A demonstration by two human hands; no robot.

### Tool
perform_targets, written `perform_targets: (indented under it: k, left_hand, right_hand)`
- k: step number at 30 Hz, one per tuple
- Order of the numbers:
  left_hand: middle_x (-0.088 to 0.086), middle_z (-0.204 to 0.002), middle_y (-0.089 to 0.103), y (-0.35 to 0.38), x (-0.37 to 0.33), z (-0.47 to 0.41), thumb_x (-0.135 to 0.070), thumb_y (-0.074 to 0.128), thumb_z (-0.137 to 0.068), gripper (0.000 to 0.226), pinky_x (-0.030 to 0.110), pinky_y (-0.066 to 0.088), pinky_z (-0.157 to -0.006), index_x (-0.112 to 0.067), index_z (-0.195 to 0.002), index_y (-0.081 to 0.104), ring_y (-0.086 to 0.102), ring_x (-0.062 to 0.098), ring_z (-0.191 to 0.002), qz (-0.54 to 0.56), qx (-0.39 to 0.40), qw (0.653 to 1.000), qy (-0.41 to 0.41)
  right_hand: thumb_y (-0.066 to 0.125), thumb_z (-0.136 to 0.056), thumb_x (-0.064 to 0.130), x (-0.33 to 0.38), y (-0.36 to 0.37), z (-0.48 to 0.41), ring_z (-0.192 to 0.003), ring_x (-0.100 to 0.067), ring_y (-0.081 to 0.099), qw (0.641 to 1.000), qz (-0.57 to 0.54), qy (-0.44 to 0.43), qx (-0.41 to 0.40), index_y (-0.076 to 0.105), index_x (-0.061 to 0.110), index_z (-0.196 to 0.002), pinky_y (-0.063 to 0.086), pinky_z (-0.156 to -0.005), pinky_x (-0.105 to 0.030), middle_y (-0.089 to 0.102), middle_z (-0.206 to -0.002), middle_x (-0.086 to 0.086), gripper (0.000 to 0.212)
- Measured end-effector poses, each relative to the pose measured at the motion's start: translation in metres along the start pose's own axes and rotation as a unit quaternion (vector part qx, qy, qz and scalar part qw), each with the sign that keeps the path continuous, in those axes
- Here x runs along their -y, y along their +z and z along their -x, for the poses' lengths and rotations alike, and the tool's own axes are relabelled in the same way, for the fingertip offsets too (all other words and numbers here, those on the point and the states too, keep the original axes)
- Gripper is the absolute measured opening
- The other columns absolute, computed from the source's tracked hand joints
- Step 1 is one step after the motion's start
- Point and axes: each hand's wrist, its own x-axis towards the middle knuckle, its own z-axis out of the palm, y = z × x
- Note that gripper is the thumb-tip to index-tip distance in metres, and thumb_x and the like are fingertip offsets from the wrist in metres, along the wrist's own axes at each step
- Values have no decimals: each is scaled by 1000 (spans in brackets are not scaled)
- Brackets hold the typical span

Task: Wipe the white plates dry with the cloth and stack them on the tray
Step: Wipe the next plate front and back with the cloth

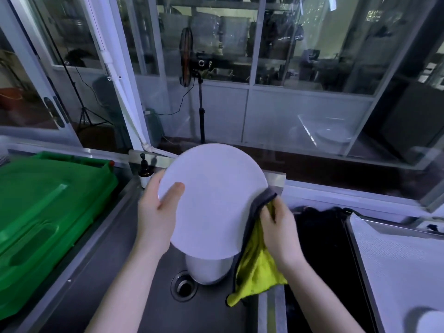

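Observation:
A round white plate (213, 200) is held tilted above the steel sink (134, 272). My left hand (156, 207) grips its left rim, thumb on the face. My right hand (281, 227) presses a yellow and grey cloth (257, 265) against the plate's right rim; the cloth hangs down below the hand. Under the plate a further white dish (207, 270) stands in the sink near the drain (183, 286). A tray with a white liner (396, 260) lies at the right, with a white plate's edge (430, 322) at its near corner.
A green plastic crate lid (48, 212) fills the left counter. A brown pump bottle (145, 170) stands behind the sink. A dark second basin (322, 248) lies between sink and tray. Glass partitions and a standing fan (189, 61) are behind.

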Motion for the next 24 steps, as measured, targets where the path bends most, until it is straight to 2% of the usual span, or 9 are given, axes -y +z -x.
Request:
perform_targets:
  k: [2,4,7,13,15,17,20,22,24]
  left_hand:
    - [-28,-105,72,-1,1,-3,-14,61,-100,47,30,51,-81,-61,-100,65,66,-7,-96,-28,28,999,1]
    - [-29,-107,71,-4,-2,-8,-15,61,-100,46,25,51,-81,-61,-104,62,66,-8,-99,-60,62,996,12]
    - [-27,-109,71,-9,-8,-17,-17,62,-100,42,15,51,-78,-59,-109,63,66,-6,-101,-89,126,987,33]
    - [-44,-111,63,-1,-19,-26,-19,74,-92,45,-3,37,-84,-60,-104,62,55,-21,-110,-188,252,947,62]
    - [-31,-110,69,-3,-17,-26,-21,76,-89,41,8,46,-84,-54,-109,65,62,-11,-106,-149,234,960,37]
    - [-20,-98,74,-9,-8,-21,-32,76,-84,36,21,52,-78,-56,-109,66,68,-3,-93,-95,148,984,-10]
    - [-24,-103,72,-1,14,11,-47,70,-75,38,26,51,-76,-57,-111,63,68,-1,-97,-19,9,997,-75]
    - [-21,-116,70,13,26,39,-52,69,-72,47,35,52,-85,-51,-118,61,67,4,-108,40,-31,995,-89]
    - [-17,-121,70,18,29,47,-51,71,-73,49,42,55,-93,-49,-121,61,67,9,-113,72,-58,992,-89]
  right_hand:
    - [46,-95,3,-6,6,6,-74,14,55,999,-29,38,7,54,21,-90,41,-64,-4,63,-88,10,20]
    - [47,-95,4,-4,5,-1,-73,10,55,999,-41,30,6,55,15,-94,43,-64,-6,64,-90,5,14]
    - [50,-94,6,10,-2,-25,-68,-1,49,998,-2,-65,7,52,18,-88,39,-63,-19,60,-77,12,14]
    - [57,-93,20,45,-6,-53,-64,-1,48,945,123,-253,168,44,45,-77,36,-63,-13,55,-65,24,33]
    - [59,-94,16,45,-6,-54,-66,0,50,945,124,-259,154,45,43,-79,38,-65,-14,55,-67,24,34]
    - [58,-94,9,39,-8,-50,-66,-2,51,958,118,-229,128,45,40,-77,39,-66,-20,55,-66,23,37]
    - [54,-94,5,22,-8,-37,-62,5,51,992,48,-118,22,47,33,-74,37,-63,-11,57,-62,20,35]
    - [52,-94,7,14,-3,-26,-54,-2,48,999,-9,-37,-40,51,27,-90,37,-59,-19,56,-63,11,21]
    - [48,-92,6,12,-1,-16,-48,-5,47,997,-24,-19,-73,50,31,-109,37,-53,-16,56,-63,10,30]
